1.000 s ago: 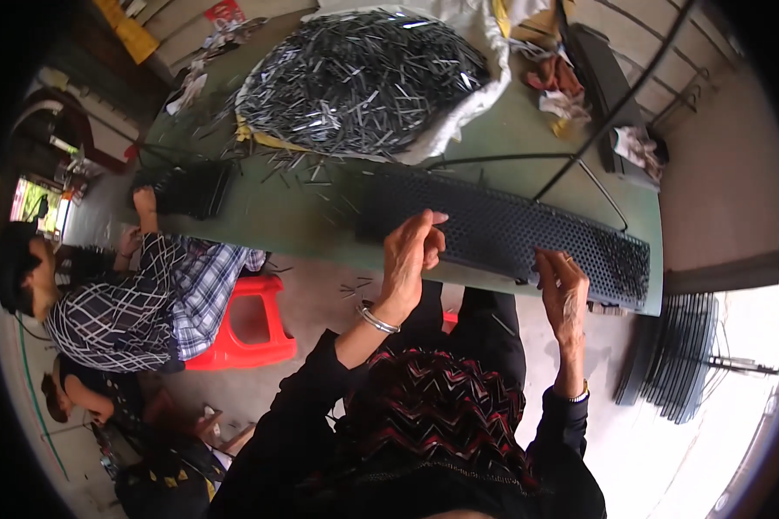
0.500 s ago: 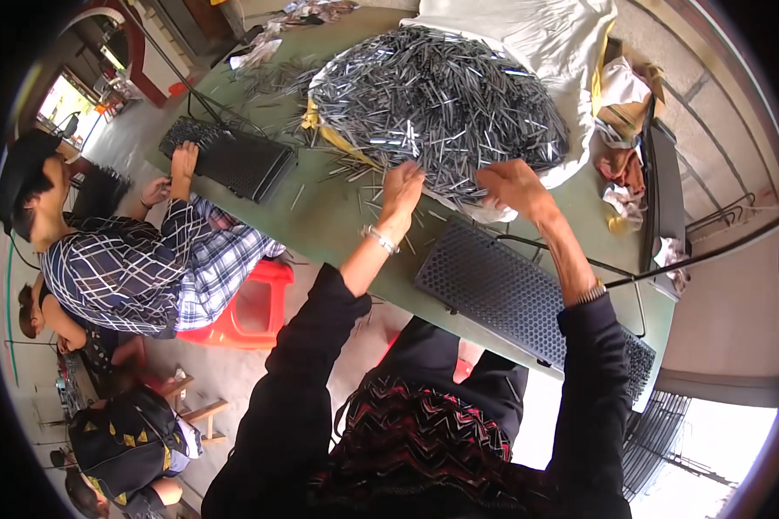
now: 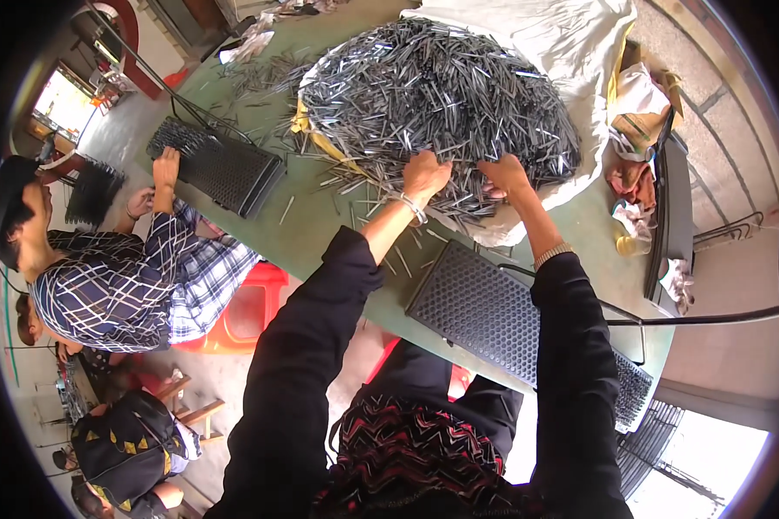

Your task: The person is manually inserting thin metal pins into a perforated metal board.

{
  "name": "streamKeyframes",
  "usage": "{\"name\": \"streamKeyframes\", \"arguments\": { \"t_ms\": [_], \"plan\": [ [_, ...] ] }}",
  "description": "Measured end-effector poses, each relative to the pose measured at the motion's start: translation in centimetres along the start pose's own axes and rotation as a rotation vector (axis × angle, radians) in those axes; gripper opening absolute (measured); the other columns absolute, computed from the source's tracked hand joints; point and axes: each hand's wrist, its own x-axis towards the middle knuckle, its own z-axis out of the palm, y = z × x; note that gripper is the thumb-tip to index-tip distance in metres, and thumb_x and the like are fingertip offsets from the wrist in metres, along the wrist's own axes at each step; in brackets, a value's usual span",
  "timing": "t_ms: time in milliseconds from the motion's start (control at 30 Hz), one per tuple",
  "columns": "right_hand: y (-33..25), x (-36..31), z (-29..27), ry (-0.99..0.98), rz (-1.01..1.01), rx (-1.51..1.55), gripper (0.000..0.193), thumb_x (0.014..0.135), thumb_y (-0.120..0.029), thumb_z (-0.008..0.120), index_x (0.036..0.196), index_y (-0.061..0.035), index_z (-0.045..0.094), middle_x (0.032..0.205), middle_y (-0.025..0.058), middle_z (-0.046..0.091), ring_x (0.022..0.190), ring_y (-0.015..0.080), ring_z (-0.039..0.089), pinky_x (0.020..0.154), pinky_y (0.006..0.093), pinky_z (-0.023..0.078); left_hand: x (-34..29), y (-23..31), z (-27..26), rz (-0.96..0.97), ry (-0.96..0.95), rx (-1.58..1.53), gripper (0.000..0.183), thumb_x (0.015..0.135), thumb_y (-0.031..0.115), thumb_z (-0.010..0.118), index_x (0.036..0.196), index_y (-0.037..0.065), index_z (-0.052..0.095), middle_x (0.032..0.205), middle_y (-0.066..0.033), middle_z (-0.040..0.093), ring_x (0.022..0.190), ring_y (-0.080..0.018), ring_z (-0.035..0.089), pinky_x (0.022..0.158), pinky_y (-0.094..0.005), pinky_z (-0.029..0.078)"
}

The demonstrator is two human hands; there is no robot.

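Note:
A big heap of thin, dark, shiny sticks (image 3: 441,95) lies on a white cloth sack (image 3: 593,121) with a yellow edge. At the near edge of the heap, my left hand (image 3: 427,177) is closed, its curled fingertips among the sticks. Just to its right, my right hand (image 3: 506,176) also has its fingers bent in against the heap. Whatever either hand pinches is hidden by the fingers and the sticks. Below my right hand, a long black tray with a grid of holes (image 3: 485,303) lies along the table's near edge, partly under my right forearm. Dense dark bristles fill its right end.
Across the green table (image 3: 307,221) some loose sticks are scattered. At the left a person in a checked shirt (image 3: 104,285) works at another black perforated tray (image 3: 234,173), seated on a red stool (image 3: 247,311). A thin black rod (image 3: 710,320) crosses at the right.
Both my hands have moved onto the heap, the left one to the right and slightly up, and their fingers now touch the sticks. The view has shifted slightly.

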Motion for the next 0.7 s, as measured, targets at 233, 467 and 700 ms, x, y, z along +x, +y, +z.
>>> {"name": "streamKeyframes", "arguments": {
  "t_ms": [233, 467, 700],
  "plan": [
    [-1.4, 0.4, 1.2, -0.011, 0.043, 0.044, 0.039, 0.08, -0.035, 0.067, 0.084, 0.0035, 0.061, 0.065, 0.0056, 0.059, 0.048, 0.0159, 0.06, 0.039, 0.0277, 0.048, 4.3, -1.8, 1.7, -0.176, -0.045, -0.276, 0.049, 0.081, 0.039, 0.063, 0.094, -0.009, 0.063, 0.098, -0.0275, 0.064, 0.095, -0.0393, 0.063, 0.08, -0.0422, 0.05],
    [-1.0, 0.2, 1.1, 0.075, 0.061, 0.037, 0.048, 0.077, -0.047, 0.069, 0.072, 0.0002, 0.058, 0.059, 0.003, 0.055, 0.044, 0.013, 0.052, 0.039, 0.0271, 0.043, 3.4, -0.9, 2.2, -0.389, -0.032, -0.606, 0.045, 0.082, 0.033, 0.065, 0.094, -0.01, 0.061, 0.09, -0.0208, 0.066, 0.072, -0.0297, 0.067, 0.051, -0.0397, 0.055],
    [-2.0, 0.9, 2.0, 0.03, 0.044, -0.16, 0.067, 0.073, -0.062, 0.062, 0.069, 0.0052, 0.065, 0.064, 0.0108, 0.064, 0.057, 0.0214, 0.063, 0.057, 0.0338, 0.052, 4.9, -2.6, 4.1, -0.372, 0.009, -0.56, 0.038, 0.078, 0.027, 0.066, 0.092, -0.009, 0.064, 0.092, -0.0271, 0.066, 0.087, -0.0307, 0.068, 0.075, -0.0384, 0.05]
  ]
}}
